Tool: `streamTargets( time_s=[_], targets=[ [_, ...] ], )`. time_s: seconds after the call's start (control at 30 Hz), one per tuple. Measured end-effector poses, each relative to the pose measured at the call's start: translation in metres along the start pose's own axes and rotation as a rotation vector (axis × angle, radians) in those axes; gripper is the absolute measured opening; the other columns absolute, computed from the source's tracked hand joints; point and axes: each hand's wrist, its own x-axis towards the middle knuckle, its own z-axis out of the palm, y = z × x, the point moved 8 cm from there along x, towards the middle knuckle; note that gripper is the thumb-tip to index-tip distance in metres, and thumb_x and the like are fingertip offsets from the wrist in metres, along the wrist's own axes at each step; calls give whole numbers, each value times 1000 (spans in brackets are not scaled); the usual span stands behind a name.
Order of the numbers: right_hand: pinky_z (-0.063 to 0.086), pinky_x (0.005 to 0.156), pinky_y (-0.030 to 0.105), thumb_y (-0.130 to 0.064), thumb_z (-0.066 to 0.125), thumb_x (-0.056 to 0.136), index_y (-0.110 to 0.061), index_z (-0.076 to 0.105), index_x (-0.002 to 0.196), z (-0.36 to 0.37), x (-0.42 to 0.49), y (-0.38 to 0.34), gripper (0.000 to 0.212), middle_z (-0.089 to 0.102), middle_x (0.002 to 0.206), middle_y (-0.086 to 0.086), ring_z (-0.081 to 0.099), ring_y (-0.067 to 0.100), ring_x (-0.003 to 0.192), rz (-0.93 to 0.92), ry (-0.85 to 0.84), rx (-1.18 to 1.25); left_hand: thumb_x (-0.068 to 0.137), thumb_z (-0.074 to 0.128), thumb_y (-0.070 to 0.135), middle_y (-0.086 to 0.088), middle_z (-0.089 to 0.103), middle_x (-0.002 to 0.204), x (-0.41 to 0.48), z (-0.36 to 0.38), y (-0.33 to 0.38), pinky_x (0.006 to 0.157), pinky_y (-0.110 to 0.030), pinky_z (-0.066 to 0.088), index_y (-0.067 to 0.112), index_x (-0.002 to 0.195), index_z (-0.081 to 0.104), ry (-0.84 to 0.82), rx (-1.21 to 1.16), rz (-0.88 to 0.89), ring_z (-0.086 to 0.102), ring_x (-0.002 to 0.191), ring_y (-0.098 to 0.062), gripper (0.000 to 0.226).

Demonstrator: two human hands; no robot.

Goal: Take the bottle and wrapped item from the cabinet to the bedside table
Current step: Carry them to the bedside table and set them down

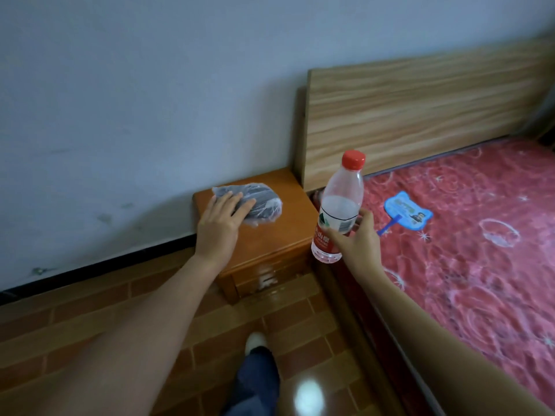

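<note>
The wrapped item (256, 204), a dark bundle in clear plastic film, is laid on the top of the bedside table (270, 235), towards its far edge and near the wall (120, 100). It is covered at its near left end by the left hand (217, 226), whose fingers are spread flat over the film; whether the grip is closed on it or merely rested there cannot be told. The bottle (338, 205), clear plastic with a red cap and a red and white label, is held upright, slightly tilted, by the right hand (357, 240), the grip being closed around the lower labelled part from the right. The bottle is carried in the air over the right edge of the surface, beside the gap between the table and the bed (465, 265). A wooden headboard (420, 115) is seen behind the bed, and a blue hand fan (408, 210) is laid on the red patterned cover near the head end. A brick-patterned floor (90, 310) is shown below, with a trouser leg and a white shoe (255, 340) near the front of the table.
</note>
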Motion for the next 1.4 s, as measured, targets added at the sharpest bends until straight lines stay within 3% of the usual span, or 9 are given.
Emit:
streamTargets(
  time_s=[0.07, 0.17, 0.23, 0.33, 0.5, 0.77, 0.93, 1.27, 1.4],
  targets=[
    [42, 72, 26, -21, 76, 72, -9, 41, 118, 16, 26, 1, 60, 55, 109, 4, 53, 14, 92, -3, -22, 4, 78, 44, 8, -20, 67, 104, 16, 18, -15, 83, -56, 47, 5, 106, 67, -6, 2, -13, 63, 98, -38, 36],
    [45, 77, 29, -21, 76, 72, -9, 39, 120, 39, 69, 2, 62, 56, 115, 7, 55, 18, 99, -2, -39, -4, 79, 42, 10, -21, 66, 105, 43, 47, -39, 82, -56, 48, 4, 106, 66, -23, -11, -46, 62, 98, -40, 37],
    [46, 79, 30, -21, 76, 72, -10, 39, 121, 56, 99, 1, 63, 56, 117, 8, 54, 18, 101, 0, -62, -26, 78, 52, 4, -23, 66, 106, 61, 67, -56, 85, -58, 47, 3, 107, 66, -18, -17, -73, 61, 99, -41, 31],
    [44, 76, 26, -19, 76, 72, -9, 38, 121, 79, 137, 1, 63, 55, 116, 6, 53, 16, 100, 12, -94, -29, 64, 74, -7, -24, 65, 106, 86, 97, -77, 87, -58, 44, 1, 106, 66, -46, -13, -88, 61, 99, -42, 44],
    [46, 78, 28, -23, 76, 72, -10, 37, 122, 114, 192, 9, 64, 54, 121, 8, 54, 19, 105, 61, -173, -21, 58, 79, -4, -23, 66, 106, 111, 133, -99, 86, -54, 46, 2, 107, 65, -113, 8, -132, 62, 99, -40, 51],
    [49, 82, 31, -26, 77, 71, -12, 42, 123, 166, 279, 34, 64, 57, 120, 5, 56, 20, 107, 25, -363, -132, 62, 74, -12, -23, 65, 107, 126, 191, -134, 90, -57, 42, 2, 110, 63, -168, 68, -279, 60, 101, -41, 51],
    [53, 83, 40, -34, 77, 70, -11, 41, 121, 206, 323, 61, 67, 58, 117, 8, 57, 24, 105, 4, -439, -205, 63, 77, -8, -20, 64, 110, 130, 240, -155, 93, -54, 44, 5, 113, 62, -232, 108, -360, 60, 104, -38, 54],
    [50, 72, 33, -31, 74, 74, -7, 40, 117, 282, 384, 136, 60, 58, 114, 13, 58, 29, 101, -60, -479, -328, 69, 71, -6, -20, 63, 115, 126, 347, -200, 96, -54, 43, 6, 116, 59, -269, 142, -438, 57, 108, -38, 50],
    [47, 74, 31, -29, 73, 74, -6, 40, 118, 304, 395, 154, 60, 58, 116, 13, 57, 29, 104, -92, -450, -302, 72, 68, -5, -21, 62, 116, 111, 382, -209, 98, -54, 40, 6, 117, 59, -279, 142, -474, 56, 109, -39, 47]
  ],
)
